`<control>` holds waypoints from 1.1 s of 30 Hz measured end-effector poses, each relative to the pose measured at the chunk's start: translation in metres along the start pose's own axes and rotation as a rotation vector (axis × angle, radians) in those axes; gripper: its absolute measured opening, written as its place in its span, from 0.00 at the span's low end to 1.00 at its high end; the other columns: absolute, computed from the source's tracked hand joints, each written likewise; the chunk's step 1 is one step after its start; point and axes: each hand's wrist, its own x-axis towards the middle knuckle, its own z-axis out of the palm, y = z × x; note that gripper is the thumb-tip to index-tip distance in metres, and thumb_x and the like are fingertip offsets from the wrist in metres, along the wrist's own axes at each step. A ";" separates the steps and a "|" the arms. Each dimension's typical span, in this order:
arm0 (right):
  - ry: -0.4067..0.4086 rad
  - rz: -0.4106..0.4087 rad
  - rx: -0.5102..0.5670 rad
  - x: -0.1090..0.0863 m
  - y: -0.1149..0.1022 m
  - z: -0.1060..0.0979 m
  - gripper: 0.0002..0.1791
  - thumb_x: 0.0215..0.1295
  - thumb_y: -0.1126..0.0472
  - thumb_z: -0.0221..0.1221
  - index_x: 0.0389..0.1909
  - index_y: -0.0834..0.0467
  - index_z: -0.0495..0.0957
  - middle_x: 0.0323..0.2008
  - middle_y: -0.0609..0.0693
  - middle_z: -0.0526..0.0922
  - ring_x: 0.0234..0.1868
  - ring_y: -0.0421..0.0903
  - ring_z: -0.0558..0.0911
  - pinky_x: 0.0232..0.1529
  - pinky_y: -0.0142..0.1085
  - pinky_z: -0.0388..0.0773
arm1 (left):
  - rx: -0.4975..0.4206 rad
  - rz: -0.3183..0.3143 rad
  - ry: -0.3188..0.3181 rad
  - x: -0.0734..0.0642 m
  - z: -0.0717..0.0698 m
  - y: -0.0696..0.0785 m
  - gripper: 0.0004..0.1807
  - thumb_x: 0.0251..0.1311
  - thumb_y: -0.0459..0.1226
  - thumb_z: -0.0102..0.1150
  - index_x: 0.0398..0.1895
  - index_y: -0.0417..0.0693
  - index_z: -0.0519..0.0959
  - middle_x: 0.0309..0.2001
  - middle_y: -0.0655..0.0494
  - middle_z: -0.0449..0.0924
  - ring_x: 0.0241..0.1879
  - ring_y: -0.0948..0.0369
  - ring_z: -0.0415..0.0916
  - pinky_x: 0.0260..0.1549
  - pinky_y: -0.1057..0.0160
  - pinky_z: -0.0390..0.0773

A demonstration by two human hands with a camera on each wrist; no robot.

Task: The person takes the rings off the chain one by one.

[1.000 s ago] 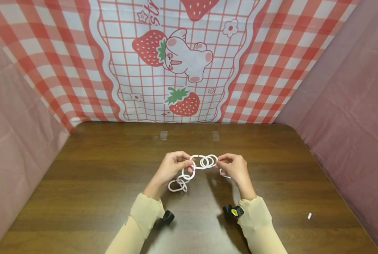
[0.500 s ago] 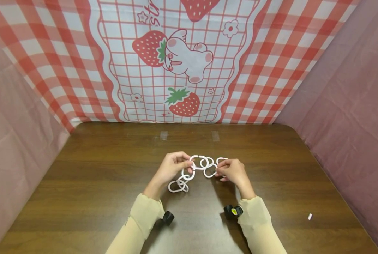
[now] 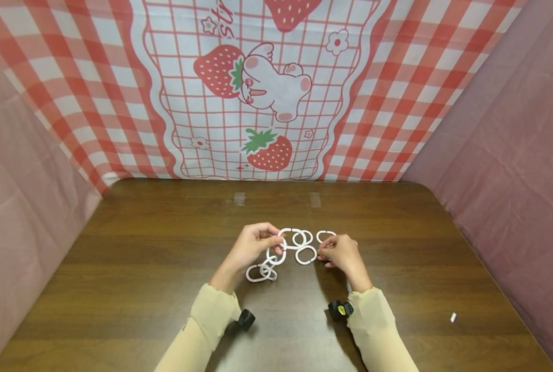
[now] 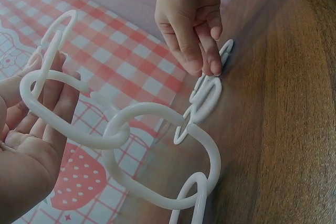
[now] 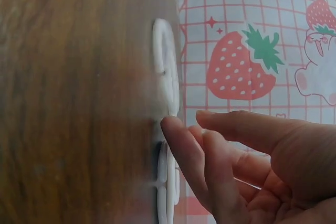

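Note:
In the head view, my left hand [image 3: 250, 245] pinches a chain of white plastic links [image 4: 214, 153] between thumb and fingers. One end of the chain hangs toward the table in front of that hand; the other stretches right. A round link [image 3: 306, 263] lies at this right side, just left of my right hand [image 3: 345, 254]. Past that hand's fingertips another link [image 3: 325, 232] shows, partly covered. The right wrist view has the thumb and forefinger apart, with white links [image 5: 172, 90] lying flat beside the fingertips. Whether the fingertips touch them I cannot tell.
The brown wooden table [image 3: 141, 289] lies under both hands. A small white piece [image 3: 453, 317] sits at the right. Two strips of clear tape [image 3: 239, 199] stick near the back edge. A strawberry-print cloth [image 3: 276, 108] hangs behind, with pink cloth [image 3: 504, 134] at the sides.
My right hand has lowered the right part of the chain to the table and its fingers have come off the round link. The left hand stays almost still, holding the chain.

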 end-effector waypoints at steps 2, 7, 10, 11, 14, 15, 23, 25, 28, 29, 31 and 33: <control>0.009 -0.002 -0.008 -0.001 0.000 0.000 0.05 0.55 0.70 0.62 0.31 0.69 0.82 0.24 0.58 0.87 0.21 0.39 0.84 0.20 0.30 0.81 | 0.003 0.012 -0.004 0.000 0.000 0.000 0.10 0.60 0.24 0.57 0.39 0.19 0.74 0.24 0.64 0.82 0.23 0.69 0.79 0.31 0.60 0.84; 0.027 -0.011 -0.010 -0.001 -0.003 -0.002 0.06 0.56 0.69 0.63 0.32 0.69 0.83 0.25 0.58 0.87 0.21 0.39 0.83 0.21 0.29 0.81 | -0.006 0.010 -0.006 -0.001 0.000 0.000 0.12 0.60 0.24 0.57 0.40 0.17 0.73 0.24 0.64 0.81 0.23 0.69 0.79 0.30 0.66 0.83; 0.027 -0.022 0.005 -0.001 -0.005 -0.003 0.07 0.56 0.69 0.63 0.34 0.69 0.83 0.25 0.59 0.87 0.21 0.39 0.83 0.21 0.29 0.82 | -0.018 -0.010 0.001 -0.001 0.001 0.001 0.12 0.60 0.23 0.56 0.41 0.15 0.72 0.23 0.64 0.81 0.22 0.69 0.79 0.29 0.70 0.81; 0.026 -0.024 0.012 -0.001 -0.006 -0.004 0.07 0.57 0.69 0.63 0.34 0.69 0.83 0.26 0.59 0.87 0.22 0.39 0.83 0.22 0.29 0.82 | -0.021 -0.019 0.005 -0.001 0.001 0.001 0.12 0.60 0.23 0.56 0.41 0.15 0.72 0.23 0.64 0.81 0.22 0.69 0.79 0.28 0.71 0.81; 0.013 -0.038 0.038 -0.001 -0.009 -0.005 0.09 0.57 0.68 0.63 0.37 0.70 0.83 0.28 0.60 0.88 0.26 0.42 0.85 0.23 0.30 0.83 | -0.021 -0.029 0.009 -0.001 0.001 0.002 0.12 0.61 0.23 0.56 0.41 0.15 0.72 0.23 0.64 0.81 0.22 0.70 0.79 0.28 0.72 0.80; 0.007 -0.039 0.054 -0.002 -0.011 -0.006 0.09 0.58 0.68 0.63 0.38 0.70 0.83 0.29 0.60 0.88 0.27 0.43 0.86 0.24 0.30 0.83 | -0.022 -0.033 0.011 -0.001 0.001 0.002 0.12 0.61 0.23 0.55 0.41 0.15 0.72 0.23 0.64 0.81 0.22 0.70 0.79 0.28 0.72 0.80; -0.093 -0.139 0.344 -0.008 -0.026 -0.008 0.14 0.66 0.68 0.57 0.45 0.77 0.77 0.30 0.54 0.88 0.31 0.40 0.87 0.26 0.32 0.84 | -0.025 -0.038 0.023 0.000 0.003 0.001 0.11 0.61 0.23 0.56 0.40 0.17 0.72 0.23 0.62 0.81 0.22 0.69 0.79 0.27 0.71 0.80; -0.095 -0.190 0.446 -0.010 -0.030 -0.007 0.16 0.69 0.67 0.54 0.46 0.80 0.74 0.29 0.47 0.87 0.31 0.38 0.86 0.26 0.33 0.84 | -0.024 -0.045 0.027 0.000 0.004 0.001 0.11 0.61 0.23 0.56 0.41 0.17 0.72 0.23 0.63 0.81 0.22 0.69 0.79 0.27 0.70 0.81; -0.103 -0.281 0.533 -0.014 -0.035 -0.007 0.18 0.71 0.66 0.52 0.47 0.82 0.72 0.27 0.39 0.86 0.31 0.36 0.86 0.26 0.34 0.85 | -0.019 -0.048 0.036 0.001 0.004 0.001 0.11 0.61 0.23 0.56 0.41 0.17 0.72 0.23 0.64 0.80 0.21 0.69 0.79 0.27 0.69 0.81; -0.119 -0.312 0.535 -0.015 -0.036 -0.007 0.18 0.71 0.66 0.52 0.47 0.82 0.72 0.28 0.38 0.85 0.32 0.36 0.86 0.26 0.35 0.85 | -0.019 -0.051 0.041 0.001 0.004 0.001 0.11 0.61 0.23 0.56 0.41 0.17 0.72 0.22 0.64 0.80 0.21 0.69 0.79 0.27 0.69 0.81; -0.150 -0.365 0.517 -0.017 -0.037 -0.007 0.18 0.70 0.67 0.53 0.46 0.82 0.72 0.28 0.37 0.85 0.32 0.35 0.85 0.25 0.37 0.85 | -0.022 -0.051 0.049 0.001 0.004 0.002 0.11 0.61 0.23 0.55 0.41 0.17 0.72 0.22 0.64 0.80 0.21 0.70 0.79 0.27 0.69 0.81; -0.182 -0.396 0.496 -0.017 -0.037 -0.007 0.16 0.68 0.69 0.55 0.45 0.82 0.73 0.30 0.37 0.85 0.32 0.35 0.85 0.25 0.38 0.85 | -0.028 -0.048 0.055 0.001 0.004 0.002 0.11 0.61 0.23 0.55 0.41 0.16 0.72 0.22 0.65 0.80 0.21 0.70 0.79 0.27 0.69 0.82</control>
